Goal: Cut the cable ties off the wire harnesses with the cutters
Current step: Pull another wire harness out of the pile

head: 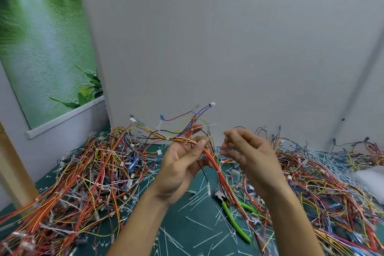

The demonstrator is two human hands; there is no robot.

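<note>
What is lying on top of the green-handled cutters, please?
Red and orange wires of the held harness drape across the cutters, hiding part of one handle; the head and other handle show.

— From where are you watching?
— I've got one wide-angle camera, worn on the person's head, facing forward and down.
— How near is it?
— Close. The left hand [182, 164], gripping a wire bundle [216, 167], and the blurred right hand [247, 151] sit mid-frame, with the forearms entering from the bottom edge.
— And beyond them?
— I see the desk [180, 224] spreading across the lower half and the wall [228, 48] filling the upper half. Straight lines bend towards the edges.
</note>
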